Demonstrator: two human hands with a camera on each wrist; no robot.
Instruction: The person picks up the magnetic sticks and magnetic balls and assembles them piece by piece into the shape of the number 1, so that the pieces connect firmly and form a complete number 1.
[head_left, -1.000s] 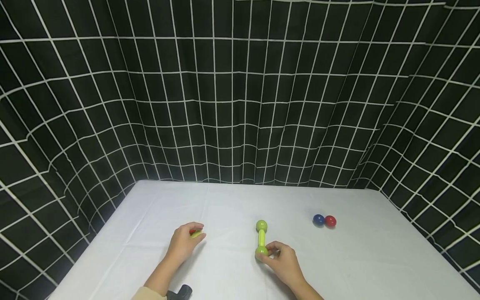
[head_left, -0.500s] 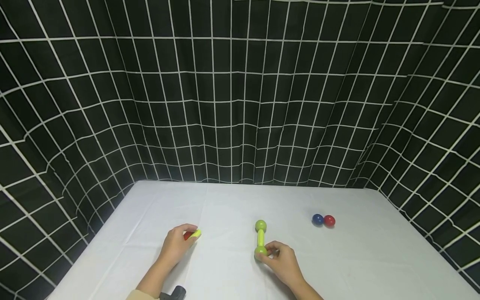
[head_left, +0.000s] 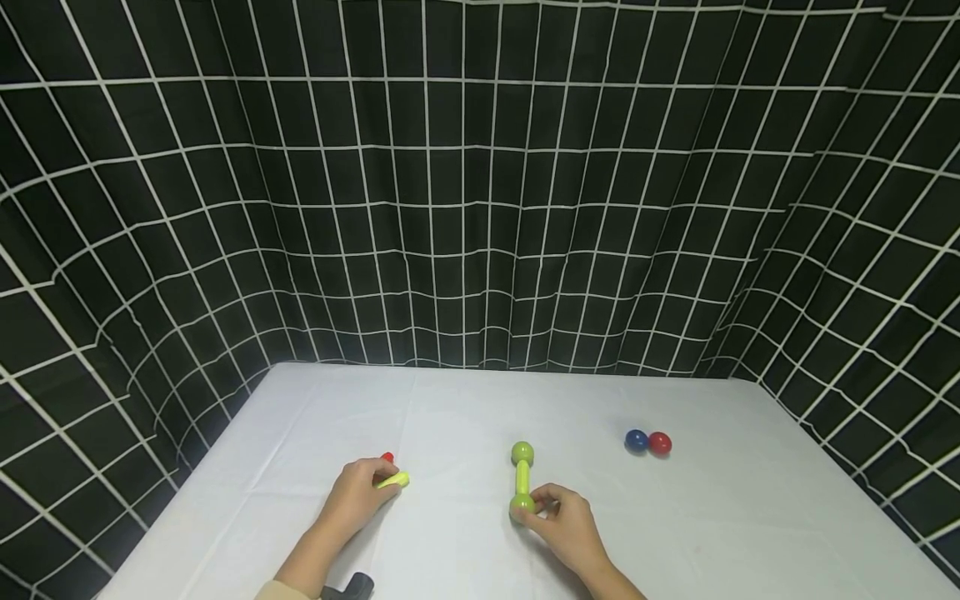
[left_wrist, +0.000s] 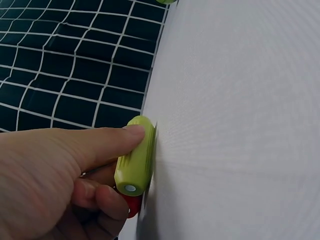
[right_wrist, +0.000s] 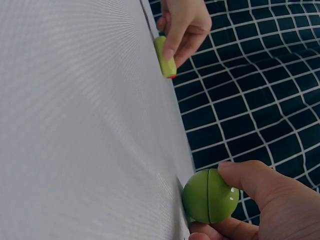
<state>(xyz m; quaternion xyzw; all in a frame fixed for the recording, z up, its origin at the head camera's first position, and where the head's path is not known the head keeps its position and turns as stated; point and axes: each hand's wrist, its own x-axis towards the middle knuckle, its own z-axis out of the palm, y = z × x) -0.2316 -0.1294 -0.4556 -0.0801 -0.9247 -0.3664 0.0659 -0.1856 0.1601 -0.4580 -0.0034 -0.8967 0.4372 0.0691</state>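
Observation:
My left hand (head_left: 352, 504) pinches a short yellow-green ribbed toy rod (left_wrist: 135, 165) between thumb and fingers, low over the white cloth. A pale metallic dot marks the rod's near end. Behind it, a red piece (left_wrist: 132, 204) shows beside the curled fingers; its tip sticks out past them in the head view. With thumb and fingers my right hand (head_left: 567, 525) grips the near ball of a green dumbbell shape, made of two green balls (head_left: 522, 453) joined by a yellow-green rod (head_left: 522, 477). That near ball (right_wrist: 210, 196) has a seam around its middle.
A blue ball (head_left: 636, 441) and a red ball (head_left: 660, 443) sit side by side at the right of the white-covered table (head_left: 465, 400). Black curtains with a white grid (head_left: 480, 183) stand behind and on both sides. A dark grey object (head_left: 354, 587) lies by my left wrist.
My left hand has shifted slightly left and nearer. The yellow-green rod now points out of the fingers, with the red tip apart from it on the far side. My right hand stays put.

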